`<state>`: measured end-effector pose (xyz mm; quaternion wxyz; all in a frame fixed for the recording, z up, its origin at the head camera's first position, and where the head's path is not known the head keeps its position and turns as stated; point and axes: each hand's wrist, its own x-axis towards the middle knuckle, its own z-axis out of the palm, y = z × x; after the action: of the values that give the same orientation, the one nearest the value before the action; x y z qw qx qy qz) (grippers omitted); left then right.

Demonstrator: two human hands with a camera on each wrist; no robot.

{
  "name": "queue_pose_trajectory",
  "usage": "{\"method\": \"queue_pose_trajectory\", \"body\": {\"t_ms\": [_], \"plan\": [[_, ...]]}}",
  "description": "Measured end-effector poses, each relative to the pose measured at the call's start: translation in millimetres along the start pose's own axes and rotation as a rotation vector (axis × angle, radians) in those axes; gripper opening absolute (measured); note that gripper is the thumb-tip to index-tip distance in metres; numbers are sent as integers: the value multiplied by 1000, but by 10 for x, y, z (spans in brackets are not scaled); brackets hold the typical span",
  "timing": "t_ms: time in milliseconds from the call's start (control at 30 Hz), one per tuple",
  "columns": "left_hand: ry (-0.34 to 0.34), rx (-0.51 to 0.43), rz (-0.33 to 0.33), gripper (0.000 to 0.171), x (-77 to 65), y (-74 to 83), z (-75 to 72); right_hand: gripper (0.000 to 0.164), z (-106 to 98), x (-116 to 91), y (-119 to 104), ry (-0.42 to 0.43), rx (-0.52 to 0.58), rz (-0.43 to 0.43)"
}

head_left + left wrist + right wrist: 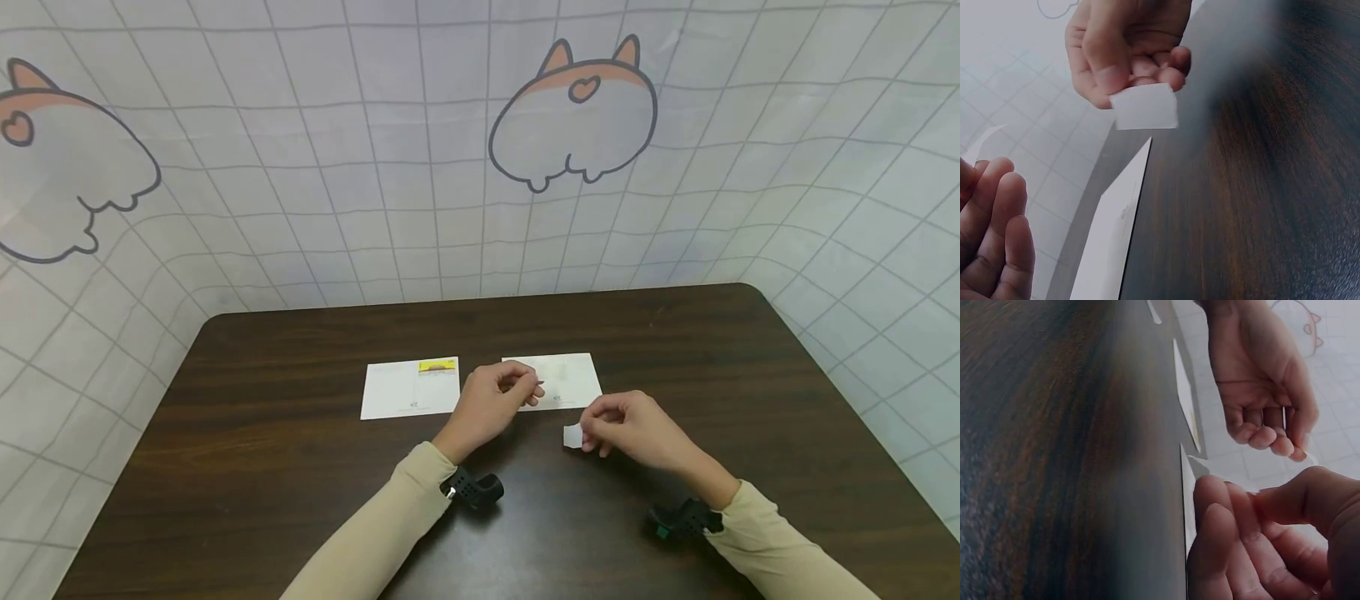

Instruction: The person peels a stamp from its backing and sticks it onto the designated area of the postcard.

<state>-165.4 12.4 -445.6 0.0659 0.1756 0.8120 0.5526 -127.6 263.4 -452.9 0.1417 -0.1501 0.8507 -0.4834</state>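
My left hand (491, 404) is over the left edge of the right-hand white card (572, 379), covering part of it. Between its thumb and fingertips it pinches a thin pale slip (986, 142), seen nearly edge-on; I cannot tell what kind it is. My right hand (637, 429), just in front of that card's near right corner, pinches a small white piece of paper (572, 436) by one side. This piece shows a blank face in the left wrist view. Left of my left hand lies another white card (390, 392) with a yellow printed label (437, 367) at its upper right.
Both cards lie flat on a dark wood table (262, 467). A white grid-patterned curtain (337, 183) with cartoon animal drawings closes in the back and sides. Each wrist wears a black camera mount (476, 490), low over the tabletop.
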Motion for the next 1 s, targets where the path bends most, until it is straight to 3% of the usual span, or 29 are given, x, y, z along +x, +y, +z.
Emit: {"method": "queue_pose_trajectory", "body": {"t_ms": [233,600,767,867,1000], "plan": [[-4,-2,7,22,-9,10,-5,17,10,-4,8,-60,-24,31],[-14,-4,18,23,-25,20,2,17,-8,-37,-24,-40,-173,38],[-21,-16,12,22,-38,28,4,12,-42,-52,-36,81,-344,-22],[-28,-33,2,22,-42,25,11,5,-44,-57,-37,212,-425,-124],[-44,-76,-4,21,-49,22,29,11,-34,-50,-51,379,-454,-295]]}}
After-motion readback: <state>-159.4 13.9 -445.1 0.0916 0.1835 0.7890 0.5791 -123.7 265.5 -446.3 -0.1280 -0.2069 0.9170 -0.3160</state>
